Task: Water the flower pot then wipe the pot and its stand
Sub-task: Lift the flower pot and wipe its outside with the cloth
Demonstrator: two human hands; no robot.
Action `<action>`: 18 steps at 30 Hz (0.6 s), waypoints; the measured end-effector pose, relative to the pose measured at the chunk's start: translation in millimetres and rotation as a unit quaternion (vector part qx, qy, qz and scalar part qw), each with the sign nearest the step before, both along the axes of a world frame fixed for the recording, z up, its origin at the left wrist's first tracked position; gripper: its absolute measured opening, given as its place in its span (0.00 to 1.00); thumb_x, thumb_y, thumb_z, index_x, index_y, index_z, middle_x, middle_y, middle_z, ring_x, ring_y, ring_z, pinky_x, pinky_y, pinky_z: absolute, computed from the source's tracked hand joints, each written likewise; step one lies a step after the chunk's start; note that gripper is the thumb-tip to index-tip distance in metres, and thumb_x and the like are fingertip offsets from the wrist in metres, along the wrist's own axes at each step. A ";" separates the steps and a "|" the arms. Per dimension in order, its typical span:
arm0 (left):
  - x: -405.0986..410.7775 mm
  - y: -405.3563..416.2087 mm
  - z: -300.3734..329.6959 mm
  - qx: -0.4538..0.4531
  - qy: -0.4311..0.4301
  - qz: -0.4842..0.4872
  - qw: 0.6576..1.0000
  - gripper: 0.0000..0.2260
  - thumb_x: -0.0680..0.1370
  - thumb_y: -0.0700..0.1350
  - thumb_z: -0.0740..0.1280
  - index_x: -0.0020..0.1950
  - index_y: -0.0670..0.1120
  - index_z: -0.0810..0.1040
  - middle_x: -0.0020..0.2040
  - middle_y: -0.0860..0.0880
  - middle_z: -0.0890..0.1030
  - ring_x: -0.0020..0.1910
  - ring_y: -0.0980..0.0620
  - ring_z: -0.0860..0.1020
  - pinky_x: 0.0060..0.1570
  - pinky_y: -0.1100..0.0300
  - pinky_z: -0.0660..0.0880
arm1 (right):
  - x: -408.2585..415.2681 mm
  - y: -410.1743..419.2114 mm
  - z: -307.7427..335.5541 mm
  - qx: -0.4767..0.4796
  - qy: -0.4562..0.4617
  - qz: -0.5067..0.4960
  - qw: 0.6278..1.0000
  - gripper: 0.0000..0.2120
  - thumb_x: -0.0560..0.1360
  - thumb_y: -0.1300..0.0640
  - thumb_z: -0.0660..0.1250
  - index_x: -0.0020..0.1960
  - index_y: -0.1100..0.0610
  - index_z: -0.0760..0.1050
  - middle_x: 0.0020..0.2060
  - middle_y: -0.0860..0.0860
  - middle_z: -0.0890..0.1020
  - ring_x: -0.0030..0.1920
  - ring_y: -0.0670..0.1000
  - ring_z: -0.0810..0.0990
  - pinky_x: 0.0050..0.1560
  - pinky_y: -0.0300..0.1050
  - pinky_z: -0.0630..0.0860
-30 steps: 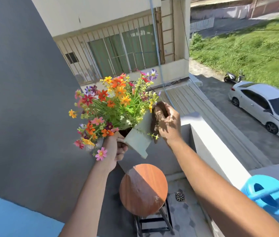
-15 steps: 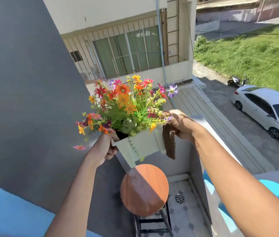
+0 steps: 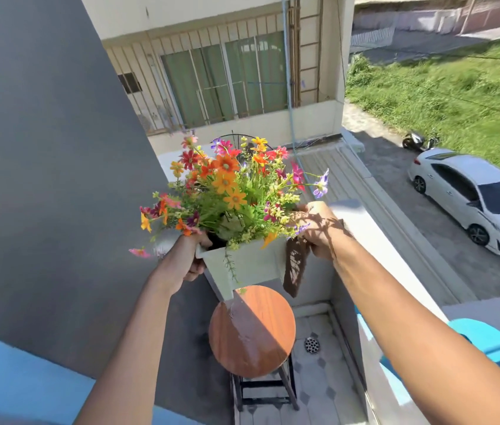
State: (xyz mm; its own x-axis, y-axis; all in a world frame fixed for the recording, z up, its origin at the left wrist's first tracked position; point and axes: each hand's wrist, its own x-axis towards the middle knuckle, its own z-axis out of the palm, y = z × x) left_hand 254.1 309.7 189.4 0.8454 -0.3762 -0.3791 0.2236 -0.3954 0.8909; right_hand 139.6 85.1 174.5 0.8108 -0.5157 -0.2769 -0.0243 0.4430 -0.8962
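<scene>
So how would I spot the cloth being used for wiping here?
Find the white pot of bright flowers held up over the round wooden stand. At the pot's right side, the right hand pinches a cloth that hangs down. It is the only dark brown, limp strip there.

Grey wall (image 3: pixel 43 179) occupies the left side. Neighbouring building (image 3: pixel 221 75) beyond, with barred sliding windows (image 3: pixel 227 81). White car (image 3: pixel 475 200) parked on the paved lane (image 3: pixel 411 228) at right; scooter (image 3: pixel 419 141) stands near the grass verge (image 3: pixel 457 87). Tiled balcony floor (image 3: pixel 319 378) has a round drain (image 3: pixel 312 345) near the parapet (image 3: pixel 374 240).
</scene>
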 end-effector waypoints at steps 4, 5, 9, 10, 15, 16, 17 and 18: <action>8.7 1.8 -11.9 -0.138 0.036 0.037 0.989 0.14 0.75 0.52 0.61 0.32 0.48 0.74 0.25 0.48 0.70 0.20 0.55 0.59 0.23 0.66 0.49 | 9.2 18.4 2.6 -0.145 -0.022 0.016 0.989 0.10 0.61 0.62 0.63 0.31 0.55 0.61 0.24 0.48 0.62 0.26 0.45 0.61 0.28 0.39 0.58; 10.0 1.4 -16.9 -0.155 0.036 0.065 0.985 0.13 0.76 0.51 0.61 0.34 0.47 0.73 0.26 0.48 0.71 0.19 0.55 0.58 0.22 0.68 0.50 | 9.6 22.5 0.5 -0.149 -0.011 -0.012 0.989 0.11 0.59 0.61 0.64 0.32 0.55 0.61 0.28 0.50 0.61 0.32 0.47 0.62 0.30 0.43 0.59; -4.8 -9.5 -35.5 -0.028 -0.038 0.156 0.987 0.09 0.71 0.46 0.62 0.31 0.45 0.72 0.23 0.48 0.71 0.18 0.53 0.60 0.22 0.70 0.54 | 21.5 28.9 -22.9 -0.125 -0.033 -0.109 0.986 0.13 0.57 0.62 0.68 0.34 0.55 0.64 0.34 0.53 0.64 0.39 0.51 0.61 0.35 0.49 0.59; -13.4 -15.6 -38.4 0.010 -0.041 0.135 0.990 0.10 0.72 0.46 0.62 0.31 0.45 0.74 0.23 0.48 0.71 0.18 0.53 0.62 0.22 0.69 0.55 | 23.6 32.3 -21.6 -0.122 -0.039 -0.130 0.983 0.13 0.57 0.63 0.69 0.34 0.55 0.66 0.34 0.53 0.65 0.39 0.51 0.62 0.35 0.49 0.60; -46.1 -51.9 -33.9 0.048 -0.019 0.025 0.998 0.24 0.80 0.57 0.59 0.59 0.37 0.77 0.36 0.48 0.74 0.31 0.53 0.71 0.26 0.63 0.68 | 29.7 47.0 -8.2 -0.081 0.015 -0.160 0.984 0.14 0.67 0.64 0.70 0.31 0.53 0.66 0.25 0.50 0.67 0.28 0.47 0.67 0.27 0.42 0.66; -50.0 -57.5 -26.9 0.031 -0.023 0.031 0.999 0.24 0.81 0.56 0.58 0.61 0.36 0.76 0.36 0.48 0.73 0.31 0.53 0.70 0.26 0.63 0.69 | 28.7 50.7 -7.0 -0.086 0.014 -0.155 0.984 0.13 0.68 0.64 0.70 0.31 0.54 0.67 0.23 0.49 0.68 0.24 0.46 0.67 0.26 0.41 0.67; -52.4 -61.3 -21.9 0.029 -0.033 0.033 0.998 0.23 0.82 0.55 0.56 0.62 0.38 0.76 0.36 0.47 0.74 0.31 0.52 0.70 0.28 0.62 0.69 | 28.1 54.8 -6.1 -0.118 0.015 -0.151 0.981 0.12 0.68 0.65 0.69 0.31 0.56 0.69 0.24 0.49 0.68 0.24 0.45 0.66 0.26 0.40 0.66; -54.2 -62.8 -18.2 0.030 -0.040 0.036 0.998 0.21 0.82 0.56 0.55 0.59 0.41 0.78 0.37 0.46 0.75 0.32 0.50 0.71 0.31 0.60 0.69 | 27.0 58.1 -7.4 -0.152 0.003 -0.141 0.978 0.10 0.68 0.66 0.69 0.32 0.58 0.71 0.26 0.49 0.69 0.27 0.45 0.65 0.26 0.40 0.65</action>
